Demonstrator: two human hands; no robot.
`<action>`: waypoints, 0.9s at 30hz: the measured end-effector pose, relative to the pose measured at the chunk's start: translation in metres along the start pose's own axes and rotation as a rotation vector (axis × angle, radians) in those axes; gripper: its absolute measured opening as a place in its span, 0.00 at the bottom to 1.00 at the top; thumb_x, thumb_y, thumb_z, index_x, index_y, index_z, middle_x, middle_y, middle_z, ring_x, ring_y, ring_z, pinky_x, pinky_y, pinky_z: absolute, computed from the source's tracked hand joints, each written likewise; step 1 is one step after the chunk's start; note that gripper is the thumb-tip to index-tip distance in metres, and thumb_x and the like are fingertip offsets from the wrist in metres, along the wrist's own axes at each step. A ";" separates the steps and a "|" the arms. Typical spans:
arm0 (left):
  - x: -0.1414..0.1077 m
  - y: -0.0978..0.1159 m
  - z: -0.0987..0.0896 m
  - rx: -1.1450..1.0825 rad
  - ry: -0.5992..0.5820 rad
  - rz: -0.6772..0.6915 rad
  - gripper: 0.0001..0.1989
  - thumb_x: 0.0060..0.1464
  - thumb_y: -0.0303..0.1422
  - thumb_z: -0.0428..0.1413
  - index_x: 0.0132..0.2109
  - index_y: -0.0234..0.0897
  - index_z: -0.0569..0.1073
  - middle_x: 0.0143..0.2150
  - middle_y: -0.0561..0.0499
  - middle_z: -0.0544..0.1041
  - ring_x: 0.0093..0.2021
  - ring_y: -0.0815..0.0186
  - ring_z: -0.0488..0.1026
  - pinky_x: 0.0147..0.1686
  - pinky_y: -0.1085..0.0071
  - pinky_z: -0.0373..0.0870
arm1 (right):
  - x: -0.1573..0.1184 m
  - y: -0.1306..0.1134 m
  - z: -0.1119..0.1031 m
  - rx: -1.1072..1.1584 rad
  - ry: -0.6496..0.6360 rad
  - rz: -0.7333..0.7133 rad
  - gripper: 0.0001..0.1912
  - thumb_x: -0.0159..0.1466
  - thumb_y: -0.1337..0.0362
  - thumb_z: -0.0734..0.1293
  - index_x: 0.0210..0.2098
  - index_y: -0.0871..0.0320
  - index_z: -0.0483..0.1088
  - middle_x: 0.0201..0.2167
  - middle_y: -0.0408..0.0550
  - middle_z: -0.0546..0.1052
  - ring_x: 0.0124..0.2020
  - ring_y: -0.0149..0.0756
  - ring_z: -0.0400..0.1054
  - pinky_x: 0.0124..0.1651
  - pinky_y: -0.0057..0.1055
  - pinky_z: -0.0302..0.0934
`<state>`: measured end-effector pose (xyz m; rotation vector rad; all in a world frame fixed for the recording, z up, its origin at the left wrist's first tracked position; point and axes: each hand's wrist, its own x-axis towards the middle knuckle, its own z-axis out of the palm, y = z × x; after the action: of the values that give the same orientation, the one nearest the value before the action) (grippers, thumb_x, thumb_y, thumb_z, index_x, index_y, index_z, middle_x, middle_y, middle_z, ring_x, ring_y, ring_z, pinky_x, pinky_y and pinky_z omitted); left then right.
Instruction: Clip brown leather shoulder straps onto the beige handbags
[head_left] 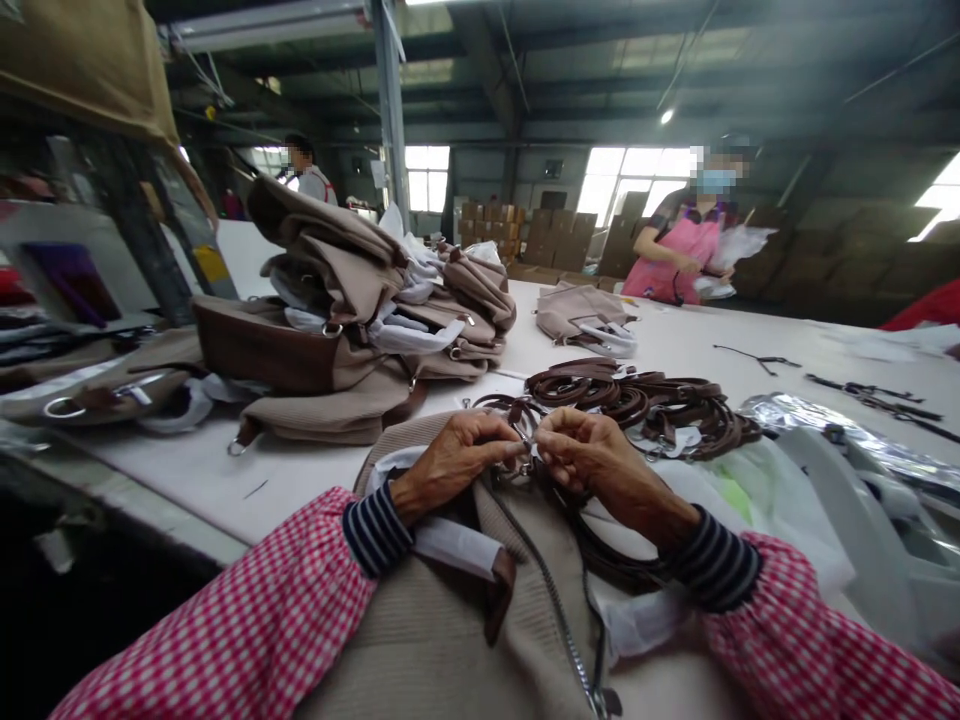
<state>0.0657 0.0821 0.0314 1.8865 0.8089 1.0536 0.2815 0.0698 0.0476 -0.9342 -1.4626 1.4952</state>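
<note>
My left hand [450, 465] and my right hand [592, 455] meet above a beige fabric handbag [442, 630] with brown leather trim, which lies in my lap or against the table edge. Between their fingertips both hands pinch a small metal strap clasp [525, 443], partly hidden by my fingers. A brown leather strap [600, 540] runs down from it under my right hand. Beyond my hands lies a heap of coiled brown leather straps [630, 395]. A metal zipper [559, 610] runs along the bag.
A stack of beige-and-brown handbags [360, 320] with white paper stuffing covers the white worktable [187, 480] at left. Plastic bags [750, 500] and silver foil wrap [840, 430] lie at right. A co-worker in a pink apron [675, 260] stands across the table before stacked cardboard boxes [555, 235].
</note>
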 end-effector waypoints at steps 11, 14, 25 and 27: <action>-0.002 0.003 0.001 0.169 -0.006 0.060 0.11 0.64 0.35 0.59 0.36 0.34 0.82 0.34 0.49 0.79 0.38 0.63 0.73 0.44 0.68 0.66 | -0.001 -0.004 0.000 -0.168 0.015 0.043 0.21 0.62 0.48 0.74 0.29 0.61 0.73 0.16 0.39 0.70 0.14 0.21 0.55 0.16 0.19 0.45; -0.002 0.003 0.003 0.248 0.000 0.054 0.11 0.64 0.35 0.59 0.36 0.35 0.81 0.34 0.50 0.80 0.40 0.62 0.73 0.45 0.67 0.66 | -0.003 -0.006 0.005 -0.194 0.000 0.049 0.20 0.62 0.49 0.74 0.29 0.61 0.73 0.17 0.39 0.71 0.15 0.21 0.55 0.17 0.20 0.44; -0.002 0.001 0.003 0.237 0.045 0.057 0.11 0.64 0.34 0.59 0.34 0.35 0.81 0.34 0.50 0.78 0.39 0.63 0.73 0.43 0.68 0.65 | -0.003 0.003 0.010 -0.168 0.066 0.015 0.19 0.62 0.49 0.74 0.29 0.61 0.75 0.17 0.41 0.72 0.14 0.21 0.54 0.18 0.21 0.41; -0.002 0.001 0.004 0.238 0.052 0.059 0.10 0.64 0.34 0.60 0.34 0.35 0.81 0.34 0.51 0.78 0.39 0.63 0.73 0.44 0.68 0.65 | -0.003 0.004 0.011 -0.167 0.059 0.020 0.18 0.62 0.50 0.74 0.30 0.60 0.75 0.19 0.41 0.73 0.14 0.21 0.55 0.18 0.21 0.41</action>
<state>0.0680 0.0784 0.0303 2.1003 0.9486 1.0855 0.2723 0.0627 0.0445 -1.0869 -1.5568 1.3637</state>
